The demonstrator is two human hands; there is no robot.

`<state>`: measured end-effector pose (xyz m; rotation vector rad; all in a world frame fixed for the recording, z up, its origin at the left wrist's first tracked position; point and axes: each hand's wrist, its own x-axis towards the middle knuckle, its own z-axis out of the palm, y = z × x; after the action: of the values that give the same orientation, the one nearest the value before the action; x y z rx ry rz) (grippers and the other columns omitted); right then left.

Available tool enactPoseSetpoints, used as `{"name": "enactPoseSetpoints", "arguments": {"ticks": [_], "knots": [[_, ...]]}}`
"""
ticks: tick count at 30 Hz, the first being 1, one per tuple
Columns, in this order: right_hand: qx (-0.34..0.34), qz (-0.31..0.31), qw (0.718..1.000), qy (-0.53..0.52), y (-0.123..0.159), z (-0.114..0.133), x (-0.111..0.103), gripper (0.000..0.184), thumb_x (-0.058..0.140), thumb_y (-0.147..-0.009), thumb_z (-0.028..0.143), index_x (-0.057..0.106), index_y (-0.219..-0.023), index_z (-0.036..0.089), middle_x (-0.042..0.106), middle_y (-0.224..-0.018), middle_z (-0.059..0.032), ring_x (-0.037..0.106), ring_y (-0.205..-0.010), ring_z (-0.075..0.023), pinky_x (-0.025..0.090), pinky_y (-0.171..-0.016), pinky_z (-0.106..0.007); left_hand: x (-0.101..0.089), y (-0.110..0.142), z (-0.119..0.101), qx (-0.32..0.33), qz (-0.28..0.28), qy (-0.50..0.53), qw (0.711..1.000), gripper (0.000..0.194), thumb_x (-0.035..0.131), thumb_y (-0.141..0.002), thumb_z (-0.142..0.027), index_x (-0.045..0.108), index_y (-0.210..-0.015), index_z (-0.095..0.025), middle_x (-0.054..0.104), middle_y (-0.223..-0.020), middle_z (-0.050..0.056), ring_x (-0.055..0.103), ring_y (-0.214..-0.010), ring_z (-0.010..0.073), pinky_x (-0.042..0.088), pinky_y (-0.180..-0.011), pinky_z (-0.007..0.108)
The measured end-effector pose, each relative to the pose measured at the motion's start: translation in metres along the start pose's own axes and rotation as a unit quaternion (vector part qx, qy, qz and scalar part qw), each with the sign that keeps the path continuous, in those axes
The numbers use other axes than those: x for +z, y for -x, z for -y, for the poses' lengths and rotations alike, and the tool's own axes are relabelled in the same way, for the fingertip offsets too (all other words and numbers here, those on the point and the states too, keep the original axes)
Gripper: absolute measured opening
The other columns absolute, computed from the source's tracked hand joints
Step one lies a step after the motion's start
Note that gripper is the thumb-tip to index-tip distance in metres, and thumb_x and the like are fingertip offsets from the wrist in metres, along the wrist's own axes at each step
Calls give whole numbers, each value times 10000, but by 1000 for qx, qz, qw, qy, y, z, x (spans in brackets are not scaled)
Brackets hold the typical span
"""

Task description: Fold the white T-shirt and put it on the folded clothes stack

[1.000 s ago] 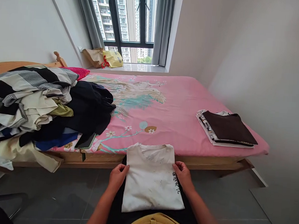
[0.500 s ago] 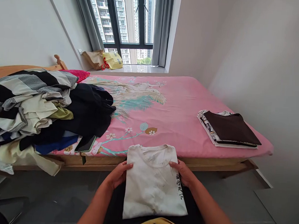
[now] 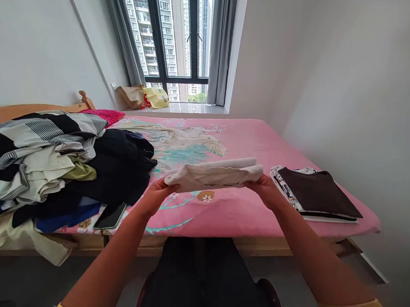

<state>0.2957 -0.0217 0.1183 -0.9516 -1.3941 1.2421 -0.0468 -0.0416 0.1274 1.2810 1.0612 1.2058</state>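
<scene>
A folded white T-shirt [image 3: 215,175] is held up level over the front part of the bed, its collar edge facing me. My left hand [image 3: 161,191] grips its left end, and my right hand [image 3: 261,187] grips its right end. Both hands are closed on the cloth, with the fingers partly hidden under it. Just right of my right hand lies a stack of folded shirts [image 3: 319,193], a dark brown one on top. Left of my left hand is a heap of loose clothes [image 3: 114,166], with black, checked, cream and blue pieces.
A pink flowered sheet [image 3: 247,142] covers the bed. A phone [image 3: 111,216] lies at the bed's front edge beside the heap. Paper and yellow bags [image 3: 156,97] rest on the windowsill. The wooden bed frame [image 3: 262,246] runs along the front, close to my legs.
Both hands have lifted the folded T-shirt from my lap, forward and up over the bed. It has tipped from facing me to nearly level. The view has tilted up slightly.
</scene>
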Motion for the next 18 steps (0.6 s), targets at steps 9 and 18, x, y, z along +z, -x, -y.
{"name": "enactPoseSetpoints", "arguments": {"ticks": [9, 18], "knots": [[141, -39, 967, 209, 90, -136, -43, 208, 541, -671, 302, 665, -794, 188, 681, -906, -47, 603, -940, -219, 424, -908, -367, -56, 80, 134, -32, -34, -308, 950, 290, 570, -707, -372, 722, -894, -211, 640, -1151, 93, 549, -1133, 264, 385, -1024, 459], [2, -71, 951, 301, 28, -94, 42, 291, 386, -851, 319, 603, -1006, 202, 661, -950, -44, 603, -854, -182, 466, -814, -333, 35, 17, 100, 121, -1, -392, 912, 344, 359, -867, -214, 640, -1065, -201, 618, -1213, 57, 515, -1193, 159, 398, -1042, 347]]}}
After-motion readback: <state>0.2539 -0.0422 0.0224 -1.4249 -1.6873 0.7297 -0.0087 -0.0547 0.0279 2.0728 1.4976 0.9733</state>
